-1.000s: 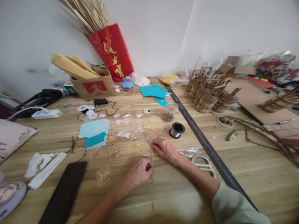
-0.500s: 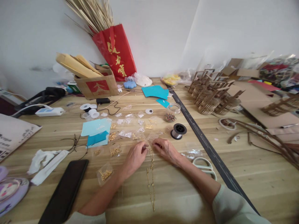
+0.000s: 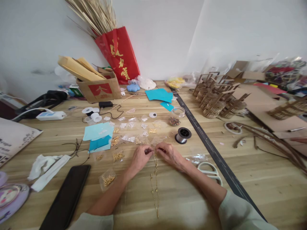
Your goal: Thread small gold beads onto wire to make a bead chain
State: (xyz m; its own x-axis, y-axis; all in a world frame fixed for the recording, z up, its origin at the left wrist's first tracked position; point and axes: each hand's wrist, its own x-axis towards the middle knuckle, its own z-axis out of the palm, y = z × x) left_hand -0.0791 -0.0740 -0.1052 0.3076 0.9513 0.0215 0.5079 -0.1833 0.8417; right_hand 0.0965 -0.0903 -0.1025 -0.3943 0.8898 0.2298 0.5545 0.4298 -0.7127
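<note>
A thin gold chain (image 3: 157,188) with small round links or charms lies in a long narrow loop on the wooden table, its upper end running up to my fingertips. My left hand (image 3: 142,158) pinches at that end, thumb against fingers. Facing it, my right hand (image 3: 169,154) is pinched too, its fingertips almost touching the left ones. The exact small part between the fingers is too tiny to make out. Around my hands are clear bags of gold beads (image 3: 118,156) and silvery pieces (image 3: 129,138). A spool of wire (image 3: 183,135) stands beyond my right hand.
White-handled scissors (image 3: 211,172) lie by my right forearm, a black phone (image 3: 66,198) by my left. Teal sheets (image 3: 100,140), a bead tub (image 3: 174,121) and small woven baskets (image 3: 214,105) stand farther off. What looks like another person's hand (image 3: 299,140) shows at the right edge.
My left fingertips have moved slightly right and closed in on the right ones. The chain stays in place. Something like a hand has appeared at the right edge.
</note>
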